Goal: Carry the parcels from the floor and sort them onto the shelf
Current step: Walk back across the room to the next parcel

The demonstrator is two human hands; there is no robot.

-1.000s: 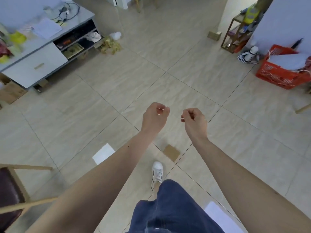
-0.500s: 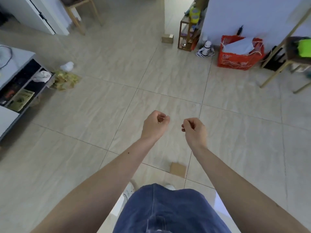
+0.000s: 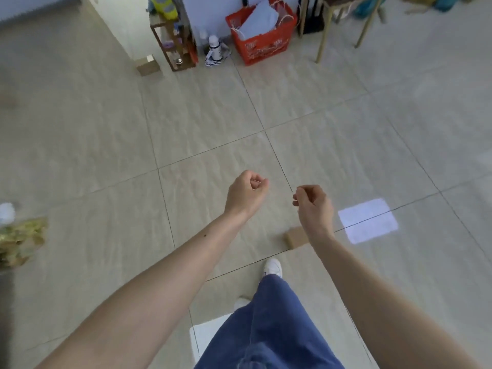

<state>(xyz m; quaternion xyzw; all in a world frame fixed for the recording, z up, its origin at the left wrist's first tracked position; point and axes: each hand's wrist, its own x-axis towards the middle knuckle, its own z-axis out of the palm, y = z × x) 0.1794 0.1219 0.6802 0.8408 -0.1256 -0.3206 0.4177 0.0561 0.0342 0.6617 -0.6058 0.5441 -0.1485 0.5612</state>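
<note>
Two hands, left hand [image 3: 246, 193] and right hand [image 3: 314, 206], curled, holding nothing | small brown parcel [image 3: 295, 237] on floor under right wrist (partly hidden) | risk: stepping foot [image 3: 273, 267] kicks it.

No text, label, brand or number can be read here. The red crate [image 3: 262, 43] at the far wall bears pale markings on its front, too blurred to make out. The white bottle [image 3: 214, 50] just left of it carries dark print that is also illegible. The small cardboard box [image 3: 147, 65] on the far left floor has a white patch on top, with no legible writing. The near cardboard box [image 3: 295, 237] shows plain brown faces.
</note>
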